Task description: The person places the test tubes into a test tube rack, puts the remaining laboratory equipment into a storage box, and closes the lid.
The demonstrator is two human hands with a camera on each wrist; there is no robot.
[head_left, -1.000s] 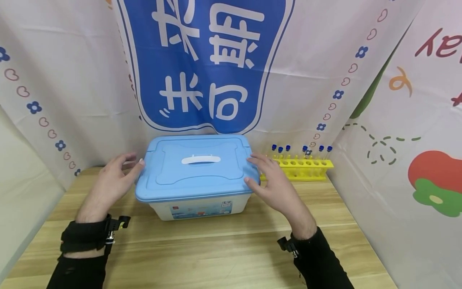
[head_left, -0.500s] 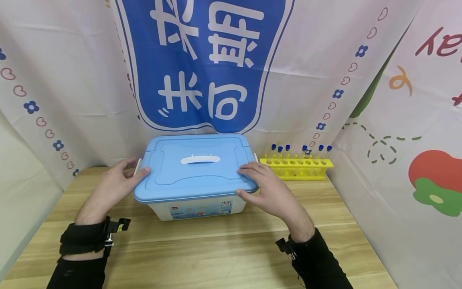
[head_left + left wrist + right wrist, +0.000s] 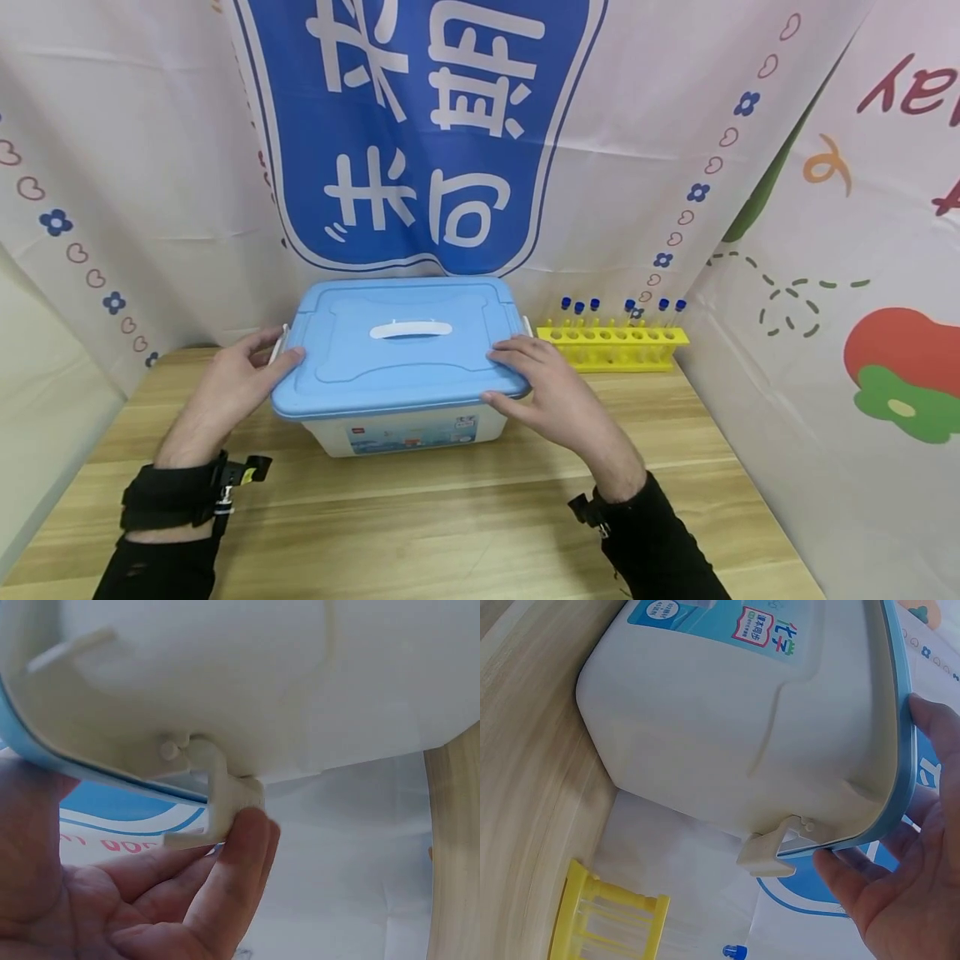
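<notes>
A white storage box [image 3: 491, 427] with a light blue lid [image 3: 360, 367] stands on the wooden table against the curtain. My left hand [image 3: 225, 379] is at its left end, thumb on the lid's edge. In the left wrist view its fingers curl against a white side latch [image 3: 219, 795], which sticks out from the box. My right hand [image 3: 551, 392] rests on the lid's right end with fingers extended, thumb at the front rim. The right latch [image 3: 765, 851] stands out from the box wall, one fingertip close by it. A white handle [image 3: 411, 330] lies on the lid.
A yellow test tube rack [image 3: 611, 336] with several blue-capped tubes stands behind the right hand, near the back wall. The printed curtain [image 3: 615, 192] hangs directly behind the box. Wooden tabletop [image 3: 420, 525] stretches in front of it.
My right hand has shifted left, farther onto the lid, and the right latch now shows beside it. The left latch has swung out, and my left thumb has moved onto the lid.
</notes>
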